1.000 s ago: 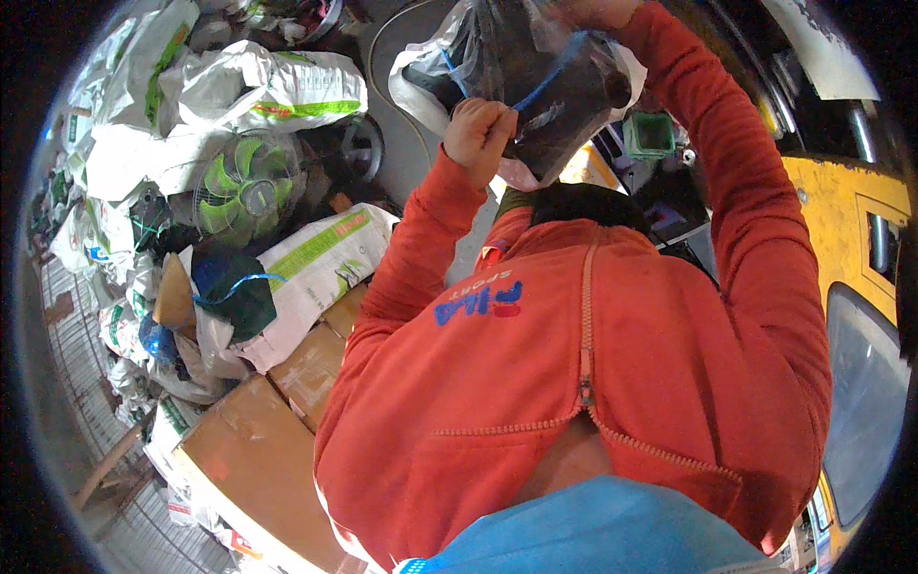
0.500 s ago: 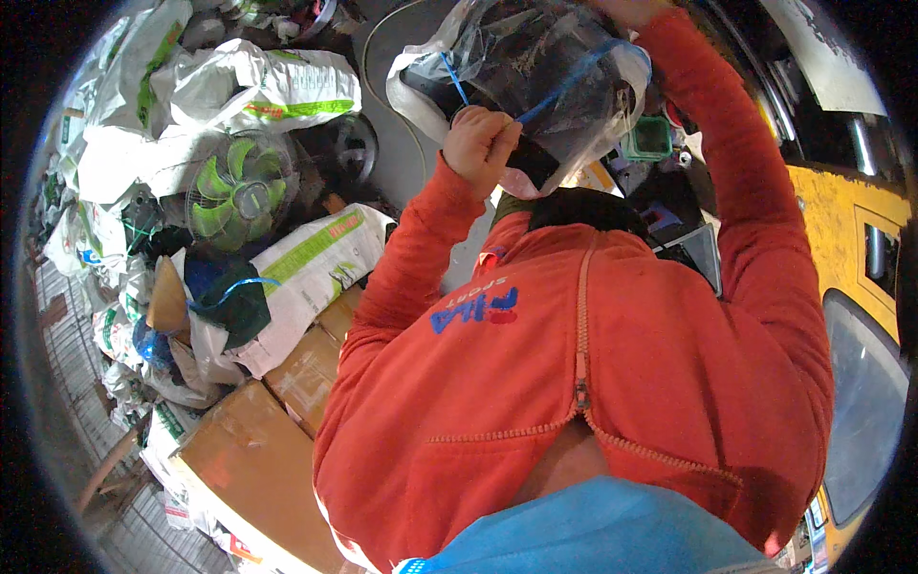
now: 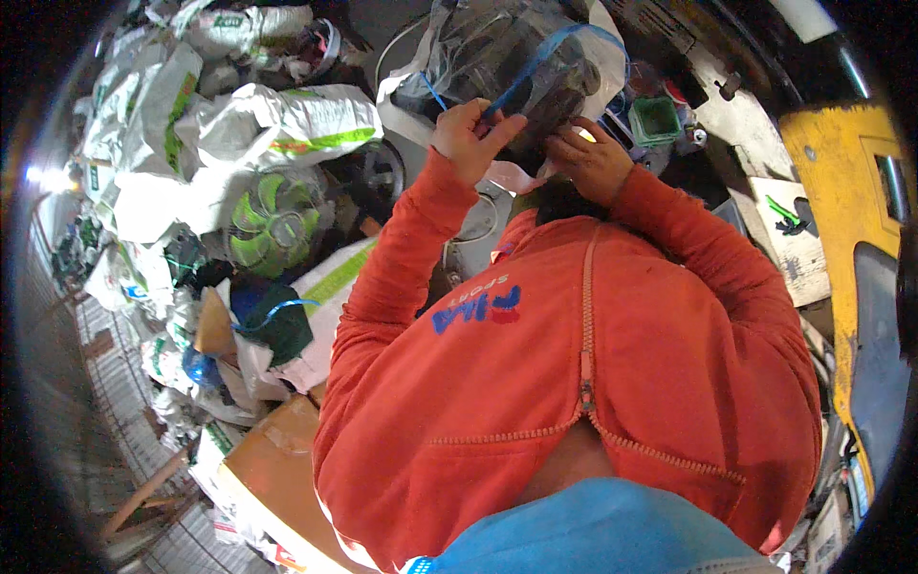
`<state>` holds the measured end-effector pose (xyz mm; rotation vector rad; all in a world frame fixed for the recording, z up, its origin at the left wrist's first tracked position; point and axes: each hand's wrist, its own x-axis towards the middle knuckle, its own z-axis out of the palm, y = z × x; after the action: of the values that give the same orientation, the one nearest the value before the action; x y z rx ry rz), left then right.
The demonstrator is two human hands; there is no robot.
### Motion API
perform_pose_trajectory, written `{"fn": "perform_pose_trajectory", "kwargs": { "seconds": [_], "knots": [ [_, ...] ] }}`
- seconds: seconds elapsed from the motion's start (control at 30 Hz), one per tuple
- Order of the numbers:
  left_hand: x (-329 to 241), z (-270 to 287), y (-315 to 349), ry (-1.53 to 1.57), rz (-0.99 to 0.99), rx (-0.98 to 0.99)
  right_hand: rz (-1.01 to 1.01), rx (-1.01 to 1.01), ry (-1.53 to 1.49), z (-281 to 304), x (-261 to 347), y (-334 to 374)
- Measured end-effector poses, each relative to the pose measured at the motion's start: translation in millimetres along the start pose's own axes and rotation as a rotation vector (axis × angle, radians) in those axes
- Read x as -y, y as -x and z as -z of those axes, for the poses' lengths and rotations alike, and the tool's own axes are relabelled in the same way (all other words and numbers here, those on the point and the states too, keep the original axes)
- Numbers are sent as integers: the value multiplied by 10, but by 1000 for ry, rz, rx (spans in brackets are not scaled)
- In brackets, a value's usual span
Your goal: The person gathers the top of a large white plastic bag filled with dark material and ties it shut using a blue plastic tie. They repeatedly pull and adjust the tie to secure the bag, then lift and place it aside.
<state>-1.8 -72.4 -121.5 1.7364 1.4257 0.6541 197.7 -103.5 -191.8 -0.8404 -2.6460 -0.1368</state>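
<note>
A white sack (image 3: 404,103), crinkled clear plastic (image 3: 469,43) over its dark inside, sits just beyond the left hand (image 3: 469,142) and right hand (image 3: 595,165); a blue strap (image 3: 537,59) curves across from the left fingertips.

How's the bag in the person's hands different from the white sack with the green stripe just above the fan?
The bag shows dark stuff through its clear plastic, but you can't see inside the striped sack. The left hand grips a blue strip across the bag, while no hand touches the striped sack. Both have white on the outside.
</note>
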Motion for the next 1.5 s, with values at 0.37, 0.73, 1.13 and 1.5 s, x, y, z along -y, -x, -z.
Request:
{"fn": "perform_pose_trajectory", "kwargs": {
  "seconds": [0.37,0.73,1.13,1.5],
  "knots": [
    [110,-365,-84,-693,-158,-199,18,-106,111,170,-370,155],
    [14,-504,2,-790,-246,-275,-96,-41,-195,570,-664,272],
    [18,-487,13,-757,-282,-269,-990,-644,-1743,-105,-879,87],
    [19,-521,14,-767,-306,-321,-51,67,198,-21,-866,286]
  ]
}}
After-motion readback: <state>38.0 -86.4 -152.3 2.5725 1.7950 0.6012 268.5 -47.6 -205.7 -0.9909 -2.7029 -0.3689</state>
